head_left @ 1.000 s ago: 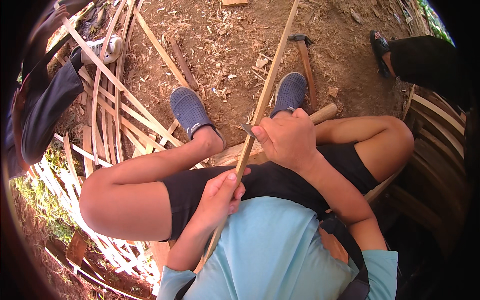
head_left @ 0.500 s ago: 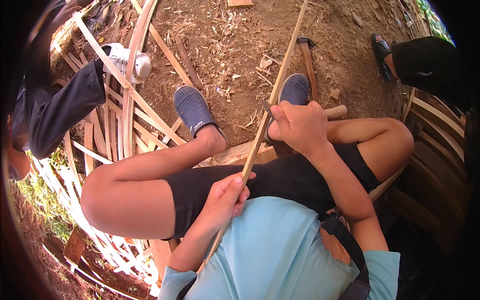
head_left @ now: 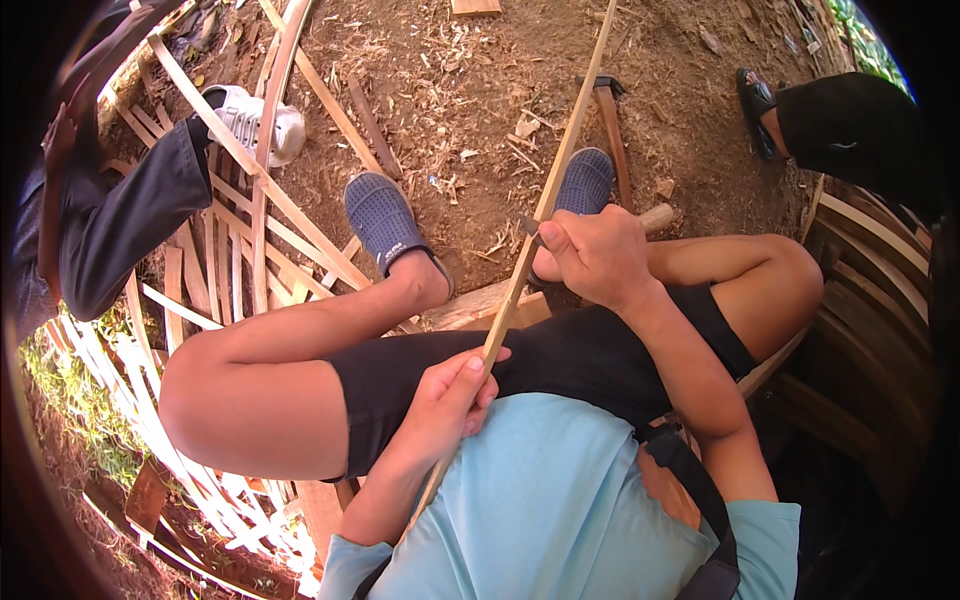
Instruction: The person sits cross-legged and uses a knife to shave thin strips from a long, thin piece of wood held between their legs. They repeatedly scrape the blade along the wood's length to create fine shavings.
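Note:
A long, thin strip of pale wood (head_left: 570, 130) slants across my lap, from my left side up toward the far ground. My left hand (head_left: 455, 400) is closed around its lower part, thumb on top, near my blue shirt. Farther up the strip, my right hand (head_left: 605, 258) is a fist with a knife in it. Only the short dark blade of the knife (head_left: 528, 225) sticks out past the thumb, lying against the strip; its handle is hidden in the fist.
An axe-like tool (head_left: 612, 140) with a wooden handle lies beyond my right shoe (head_left: 585, 180). Many wooden strips (head_left: 290, 225) are heaped at left, beside another person's white shoe (head_left: 250, 125). Another person's sandaled foot (head_left: 765, 120) is at far right. Shavings litter the dirt.
My right hand and the knife have slid slightly down the strip toward me. My left hand keeps its place. At the far left, the other person's arm has shifted.

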A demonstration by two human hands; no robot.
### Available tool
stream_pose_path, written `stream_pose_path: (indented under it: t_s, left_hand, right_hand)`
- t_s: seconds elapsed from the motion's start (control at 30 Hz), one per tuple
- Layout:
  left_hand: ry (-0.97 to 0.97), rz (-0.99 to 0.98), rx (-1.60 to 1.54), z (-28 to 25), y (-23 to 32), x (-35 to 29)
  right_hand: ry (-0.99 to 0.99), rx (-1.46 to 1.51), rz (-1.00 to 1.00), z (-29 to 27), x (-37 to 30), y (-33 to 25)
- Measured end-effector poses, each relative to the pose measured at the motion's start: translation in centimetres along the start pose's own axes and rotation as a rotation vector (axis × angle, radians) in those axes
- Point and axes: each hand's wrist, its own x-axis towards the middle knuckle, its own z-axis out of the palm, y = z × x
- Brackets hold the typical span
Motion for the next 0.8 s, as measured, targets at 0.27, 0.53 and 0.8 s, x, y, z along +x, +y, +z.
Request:
stream_pose_path:
  t_s: [0.27, 0.53, 0.8]
  left_hand:
    - [0.026, 0.022, -0.007, 0.1, 0.2, 0.4]
    - [0.041, 0.003, -0.024, 0.0, 0.4, 0.6]
    - [0.076, 0.006, -0.025, 0.4, 0.7, 0.8]
  right_hand:
    - [-0.108, 0.888, 0.49, 0.0, 0.6, 1.2]
    - [-0.066, 0.685, 0.52, -0.7, 0.5, -2.3]
    - [-0.014, 0.979, 0.556, 0.8, 0.4, -2.0]
